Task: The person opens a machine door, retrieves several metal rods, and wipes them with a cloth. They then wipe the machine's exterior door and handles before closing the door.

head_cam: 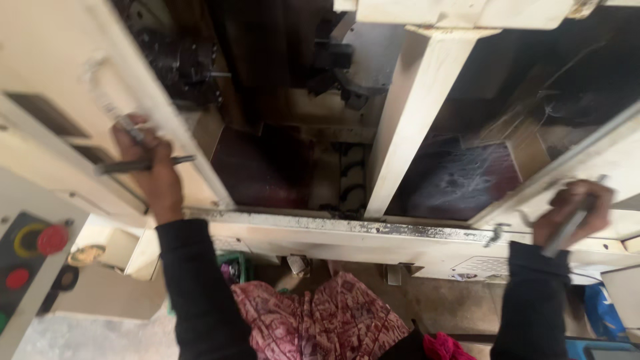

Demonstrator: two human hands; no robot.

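Two hands grip a cream machine's sliding doors, and much of the interior behind is dark and hard to read. At far left a control panel (30, 260) with red buttons is cut off by the frame. The left hand (148, 170) closes on the left door's (80, 87) bar handle (119, 115), with a thin dark rod (143, 164) pinched across its fingers. Between the doors the opening stands wide, split by a pale slanted post (410, 120). The right hand (573, 212) wraps around the right door's (587, 167) metal handle (567, 230), above the worn front sill (400, 233).
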